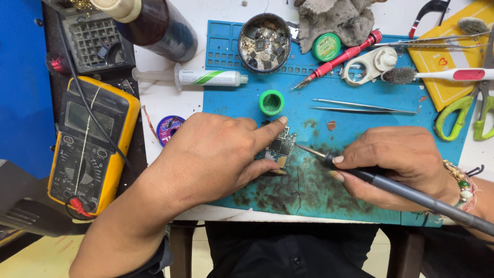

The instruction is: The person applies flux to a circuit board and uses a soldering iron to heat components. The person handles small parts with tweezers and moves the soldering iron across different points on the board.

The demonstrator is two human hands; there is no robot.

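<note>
You sit at an electronics repair bench. Your left hand pins a small circuit board on a stained blue mat, its forefinger and thumb either side of it. Just right of those fingers is the iron. Beyond your fingertips lie tweezers, a screwdriver and a tin of chips; a yellow multimeter sits left of your wrist.
</note>
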